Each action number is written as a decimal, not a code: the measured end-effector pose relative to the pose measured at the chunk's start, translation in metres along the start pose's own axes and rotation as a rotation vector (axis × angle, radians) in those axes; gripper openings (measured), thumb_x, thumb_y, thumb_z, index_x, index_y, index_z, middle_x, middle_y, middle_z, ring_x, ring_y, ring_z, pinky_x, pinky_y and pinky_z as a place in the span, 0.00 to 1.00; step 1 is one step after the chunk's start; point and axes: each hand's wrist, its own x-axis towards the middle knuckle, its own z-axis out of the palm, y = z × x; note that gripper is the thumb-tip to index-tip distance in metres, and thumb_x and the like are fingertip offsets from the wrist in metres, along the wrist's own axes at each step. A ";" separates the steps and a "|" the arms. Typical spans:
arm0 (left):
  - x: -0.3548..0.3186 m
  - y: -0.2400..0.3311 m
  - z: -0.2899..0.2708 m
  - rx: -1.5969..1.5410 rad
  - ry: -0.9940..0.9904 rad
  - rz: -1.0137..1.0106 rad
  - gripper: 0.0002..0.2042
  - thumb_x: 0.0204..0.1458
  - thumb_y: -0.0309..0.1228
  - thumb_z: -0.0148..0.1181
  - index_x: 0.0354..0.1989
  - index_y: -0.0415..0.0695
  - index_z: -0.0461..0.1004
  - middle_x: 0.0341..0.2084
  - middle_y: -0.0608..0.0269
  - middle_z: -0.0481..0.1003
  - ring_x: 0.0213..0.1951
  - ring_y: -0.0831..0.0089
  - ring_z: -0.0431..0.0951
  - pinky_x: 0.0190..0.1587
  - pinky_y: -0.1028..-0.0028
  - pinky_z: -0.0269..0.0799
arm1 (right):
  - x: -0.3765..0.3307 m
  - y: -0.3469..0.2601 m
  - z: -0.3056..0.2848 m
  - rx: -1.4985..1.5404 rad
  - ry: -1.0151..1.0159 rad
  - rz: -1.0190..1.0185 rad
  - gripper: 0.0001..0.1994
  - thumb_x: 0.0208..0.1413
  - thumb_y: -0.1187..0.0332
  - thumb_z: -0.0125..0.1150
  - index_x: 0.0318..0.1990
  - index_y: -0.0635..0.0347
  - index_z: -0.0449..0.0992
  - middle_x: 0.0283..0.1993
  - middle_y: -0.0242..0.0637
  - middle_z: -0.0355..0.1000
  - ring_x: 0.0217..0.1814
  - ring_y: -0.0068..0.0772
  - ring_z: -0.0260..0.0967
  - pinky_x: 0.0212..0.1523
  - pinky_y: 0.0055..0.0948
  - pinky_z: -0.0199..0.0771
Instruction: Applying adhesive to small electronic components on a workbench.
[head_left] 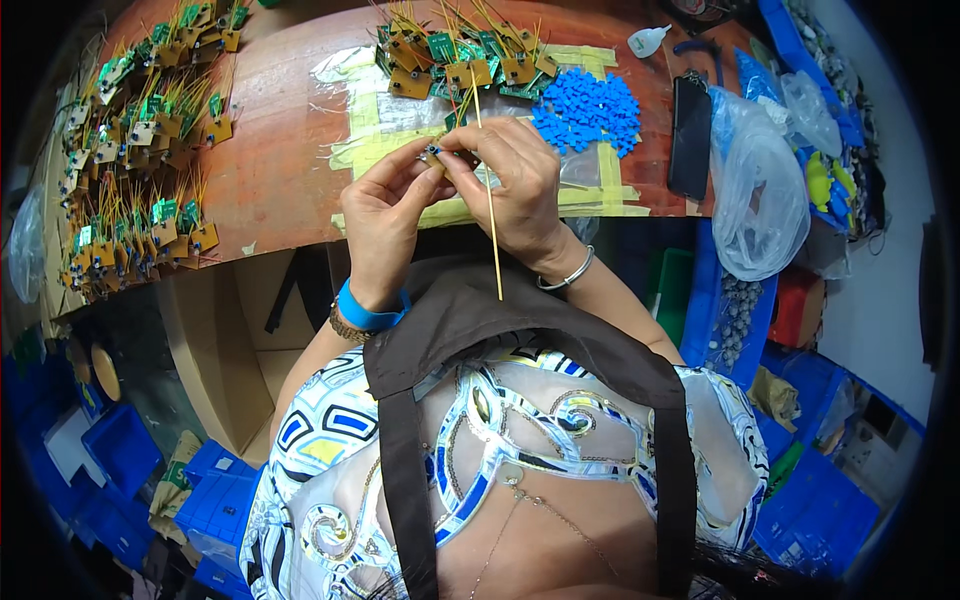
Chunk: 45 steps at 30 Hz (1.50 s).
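Across the upper half of the frame runs the reddish wooden table (290, 150), with a big spread of small green circuit boards with yellow wires (140, 150) at upper left and a heap of small blue plastic parts (585, 110) at upper right. At centre, the left hand (385, 215) and right hand (520, 190) pinch one small wired piece (436, 152) between their fingertips (its long yellow wire (490, 230) hangs down). Steady, close fingertip pressure would likely serve best.
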 end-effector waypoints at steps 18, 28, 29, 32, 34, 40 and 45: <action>-0.003 0.000 -0.001 -0.024 0.036 -0.023 0.13 0.56 0.21 0.57 0.49 0.30 0.73 0.35 0.55 0.78 0.35 0.73 0.80 0.39 0.76 0.80 | -0.002 -0.006 -0.001 0.092 -0.048 0.105 0.09 0.40 0.80 0.68 0.32 0.62 0.78 0.30 0.38 0.76 0.31 0.35 0.75 0.31 0.28 0.73; 0.000 0.002 -0.008 0.002 0.122 -0.023 0.10 0.58 0.27 0.57 0.42 0.32 0.77 0.29 0.58 0.79 0.30 0.75 0.80 0.35 0.77 0.79 | -0.002 -0.009 0.009 0.148 -0.052 0.134 0.08 0.42 0.80 0.67 0.33 0.64 0.78 0.29 0.39 0.76 0.30 0.35 0.75 0.31 0.28 0.73; 0.000 0.003 -0.009 -0.012 0.127 -0.022 0.09 0.58 0.26 0.57 0.42 0.33 0.77 0.29 0.59 0.79 0.30 0.75 0.79 0.36 0.76 0.78 | -0.001 -0.009 0.011 0.171 -0.069 0.137 0.08 0.42 0.80 0.67 0.33 0.64 0.78 0.29 0.40 0.76 0.31 0.35 0.75 0.31 0.28 0.73; -0.001 0.004 -0.023 0.029 0.178 0.028 0.09 0.57 0.26 0.57 0.42 0.33 0.77 0.29 0.59 0.79 0.29 0.76 0.79 0.36 0.77 0.78 | 0.007 -0.010 0.013 0.223 -0.127 0.143 0.09 0.44 0.79 0.67 0.35 0.64 0.78 0.31 0.41 0.76 0.34 0.36 0.75 0.35 0.29 0.74; -0.003 0.009 -0.044 0.083 0.304 0.081 0.10 0.57 0.27 0.59 0.42 0.34 0.77 0.30 0.59 0.79 0.29 0.76 0.79 0.33 0.78 0.77 | 0.015 -0.004 0.010 0.291 -0.099 0.130 0.11 0.45 0.77 0.67 0.39 0.63 0.79 0.35 0.41 0.77 0.36 0.35 0.76 0.37 0.28 0.75; -0.013 0.022 -0.161 0.487 0.564 0.199 0.10 0.59 0.26 0.56 0.44 0.37 0.78 0.25 0.64 0.76 0.24 0.81 0.74 0.25 0.82 0.72 | 0.043 0.096 -0.023 -0.204 0.012 0.191 0.15 0.51 0.72 0.62 0.47 0.60 0.75 0.42 0.45 0.76 0.40 0.42 0.76 0.40 0.34 0.74; 0.001 0.036 -0.144 1.534 0.635 0.542 0.14 0.51 0.29 0.62 0.45 0.37 0.77 0.43 0.50 0.72 0.44 0.57 0.74 0.44 0.65 0.70 | 0.032 0.118 -0.009 -0.228 -0.133 0.359 0.15 0.50 0.72 0.61 0.48 0.60 0.73 0.39 0.48 0.75 0.40 0.48 0.75 0.40 0.37 0.74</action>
